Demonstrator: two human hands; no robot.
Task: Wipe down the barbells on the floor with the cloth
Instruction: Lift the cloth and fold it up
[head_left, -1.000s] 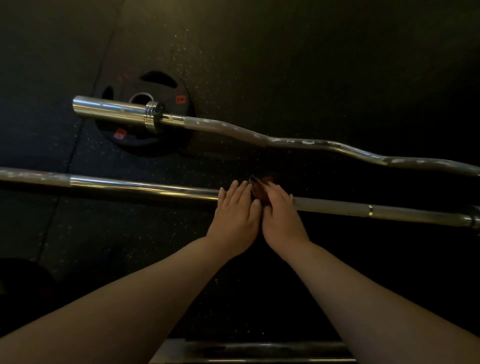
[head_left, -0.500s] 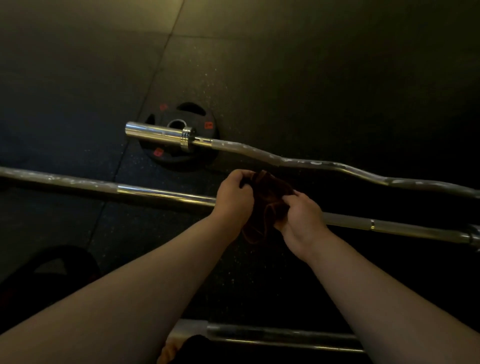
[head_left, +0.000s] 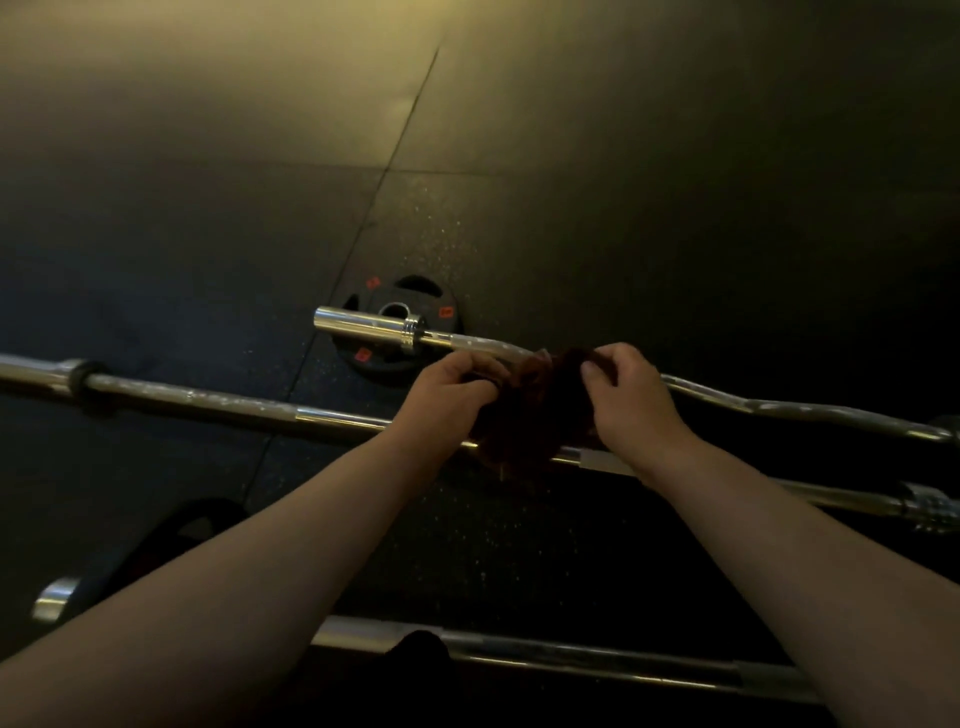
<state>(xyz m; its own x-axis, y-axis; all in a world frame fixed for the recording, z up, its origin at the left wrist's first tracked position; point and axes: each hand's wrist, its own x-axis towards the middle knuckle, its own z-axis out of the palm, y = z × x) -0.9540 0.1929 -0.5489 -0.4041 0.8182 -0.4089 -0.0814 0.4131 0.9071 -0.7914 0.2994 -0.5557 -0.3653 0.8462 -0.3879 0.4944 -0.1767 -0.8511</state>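
Cloth (head_left: 524, 415) (red plate (head_left: 387, 370) labels (head_left: 445, 312) illegible)

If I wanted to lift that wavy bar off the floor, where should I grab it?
Probably at the angled bends of the wavy bar, from above, palms down: it lies low on the floor, and its thin shaft suits a closed hand better than the thick chrome sleeve lying across the weight plate.
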